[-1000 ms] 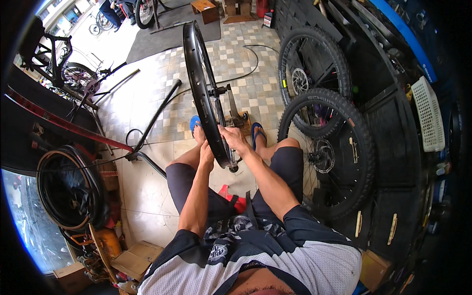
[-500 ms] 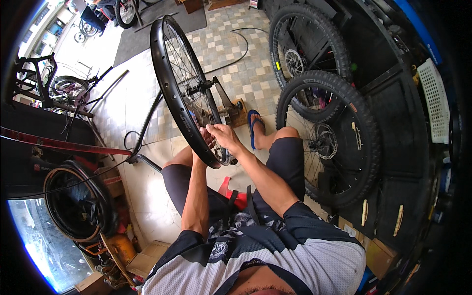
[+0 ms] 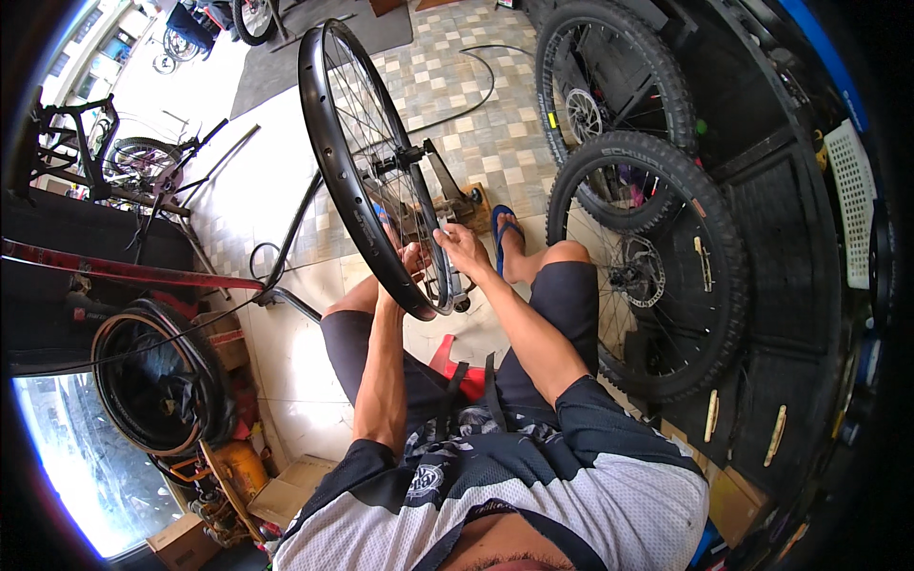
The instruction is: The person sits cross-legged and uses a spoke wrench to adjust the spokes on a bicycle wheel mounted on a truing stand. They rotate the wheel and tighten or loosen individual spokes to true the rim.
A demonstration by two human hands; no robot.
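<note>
A bare black bicycle wheel [image 3: 335,171] with no tyre stands upright between my knees, its axle held in a metal truing stand [image 3: 442,181]. My left hand [image 3: 409,257] reaches in at the spokes near the wheel's lower part. Its fingers are curled and partly hidden by the rim, so what they grip does not show. My right hand [image 3: 465,251] is on the right side of the wheel, thumb and fingers pinched at the rim's edge. The hub [image 3: 395,162] sits above both hands.
Two wheels with knobbly tyres [image 3: 709,285] lean against the black panel on the right. A dark hose [image 3: 490,71] curls over the tiled floor ahead. At left are a bike frame [image 3: 76,157], more rims [image 3: 105,381] and cardboard boxes [image 3: 290,485]. A red stool [image 3: 466,383] shows below me.
My right hand has moved away from my left, out to the right edge of the rim. My left hand stays low among the spokes. The whole view has shifted slightly.
</note>
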